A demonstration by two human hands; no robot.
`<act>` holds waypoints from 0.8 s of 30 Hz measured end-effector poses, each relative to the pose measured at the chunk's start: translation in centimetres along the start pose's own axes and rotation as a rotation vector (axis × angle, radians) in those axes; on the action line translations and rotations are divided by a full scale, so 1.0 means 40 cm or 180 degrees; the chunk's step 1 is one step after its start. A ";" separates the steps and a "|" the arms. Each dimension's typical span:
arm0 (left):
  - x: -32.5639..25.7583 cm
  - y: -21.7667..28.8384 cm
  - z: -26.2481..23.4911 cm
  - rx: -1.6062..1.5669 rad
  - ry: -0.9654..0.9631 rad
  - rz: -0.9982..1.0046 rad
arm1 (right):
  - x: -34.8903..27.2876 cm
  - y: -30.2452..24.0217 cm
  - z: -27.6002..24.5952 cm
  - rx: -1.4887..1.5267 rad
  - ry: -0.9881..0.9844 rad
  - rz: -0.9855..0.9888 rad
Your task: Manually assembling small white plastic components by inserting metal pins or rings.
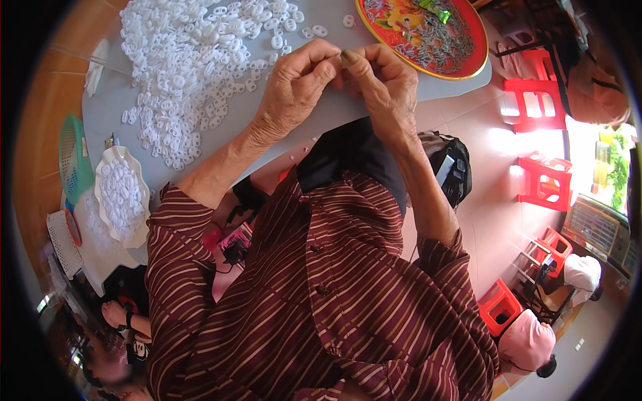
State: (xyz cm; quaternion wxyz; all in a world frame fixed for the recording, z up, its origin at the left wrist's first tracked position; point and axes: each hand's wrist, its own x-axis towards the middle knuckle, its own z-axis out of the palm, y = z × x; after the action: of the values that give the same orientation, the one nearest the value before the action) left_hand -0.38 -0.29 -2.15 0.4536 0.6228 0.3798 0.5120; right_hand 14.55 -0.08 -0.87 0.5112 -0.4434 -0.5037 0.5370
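My left hand (297, 87) and my right hand (388, 83) meet above the near edge of the grey table (267, 130). Thumbs and fingers of both are pinched together, tip to tip. Whatever sits between the fingertips is too small and covered to make out. To the left of my hands spreads a large heap of small white plastic pieces (180, 60), oval with two holes each. Beyond my right hand lies a round red tray (483, 40) with a yellow rim and flower pattern. Many small grey metal pieces (448, 50) are scattered in it, beside a green wrapper (436, 10).
At left, a scalloped white dish (100, 194) holds more white pieces, near a green mesh basket (70, 157). Red stools (545, 180) stand on the floor at right, where other people sit. A black bag (455, 167) is beside my right forearm.
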 end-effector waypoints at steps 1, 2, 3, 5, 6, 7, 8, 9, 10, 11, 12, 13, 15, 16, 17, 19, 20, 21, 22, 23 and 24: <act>0.000 0.003 -0.001 0.0157 0.0003 -0.0011 | -0.004 -0.002 -0.003 -0.0009 -0.0050 -0.0049; 0.002 0.006 -0.001 0.0308 -0.0007 -0.0027 | -0.007 -0.003 -0.006 0.0010 -0.0042 -0.0068; 0.003 0.014 -0.003 0.0329 -0.0022 -0.0015 | -0.010 -0.003 -0.009 -0.0005 -0.0070 -0.0201; 0.010 0.035 -0.006 0.0845 -0.0044 -0.0084 | -0.011 0.004 -0.016 -0.0012 -0.0076 -0.0354; 0.026 0.031 -0.012 0.0852 -0.0066 -0.0066 | -0.008 0.015 -0.020 -0.0017 -0.0006 -0.0386; 0.054 0.019 -0.023 0.1295 -0.0102 0.0537 | -0.006 0.020 -0.024 -0.0023 0.0067 -0.0417; 0.075 0.012 -0.035 0.1742 -0.0116 0.1135 | -0.006 0.017 -0.018 -0.0009 0.0065 -0.0428; 0.093 0.022 -0.041 0.2050 -0.0226 0.0986 | -0.007 0.011 -0.013 0.0350 0.0050 -0.0299; 0.114 0.005 -0.048 0.2061 -0.0234 0.0993 | -0.009 0.007 -0.011 0.0706 0.0036 -0.0168; 0.143 -0.005 -0.054 0.2539 -0.0120 0.1143 | -0.010 0.005 -0.011 0.0716 0.0039 -0.0178; 0.161 -0.013 -0.058 0.3014 -0.0004 0.1294 | -0.011 0.003 -0.012 0.0683 -0.0029 -0.0149; 0.172 -0.021 -0.060 0.3000 -0.0091 0.1122 | -0.012 0.002 -0.013 0.0647 -0.0096 -0.0119; 0.197 -0.054 -0.058 0.3170 -0.0116 0.1411 | -0.013 0.006 -0.014 0.0588 -0.0093 -0.0137; 0.205 -0.069 -0.058 0.3340 -0.0131 0.1693 | -0.013 0.010 -0.012 0.0527 -0.0100 -0.0147; 0.210 -0.068 -0.050 0.3333 -0.0145 0.1701 | -0.011 0.016 -0.011 0.0591 -0.0091 -0.0187; 0.219 -0.064 -0.032 0.3493 -0.0409 0.1126 | -0.007 0.014 -0.015 0.0535 -0.0093 -0.0233; 0.221 -0.068 -0.031 0.3490 -0.0428 0.1128 | -0.009 0.015 -0.016 0.0479 -0.0100 -0.0271; 0.224 -0.073 -0.034 0.3442 -0.0475 0.1260 | -0.009 0.017 -0.016 0.0487 -0.0089 -0.0266; 0.223 -0.076 -0.038 0.3397 -0.0519 0.1388 | -0.008 0.020 -0.015 0.0495 -0.0128 -0.0250; 0.217 -0.079 -0.047 0.3398 -0.0537 0.1387 | -0.007 0.022 -0.016 0.0505 -0.0161 -0.0235; 0.209 -0.081 -0.061 0.3807 -0.0833 0.1763 | -0.007 0.020 -0.017 0.0516 -0.0155 -0.0230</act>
State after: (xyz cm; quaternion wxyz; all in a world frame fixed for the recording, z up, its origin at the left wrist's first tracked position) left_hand -1.24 8.94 -2.61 -0.0754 0.8982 0.3662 0.2313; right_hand 15.15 -0.29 -1.74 0.5520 -0.3689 -0.4865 0.5678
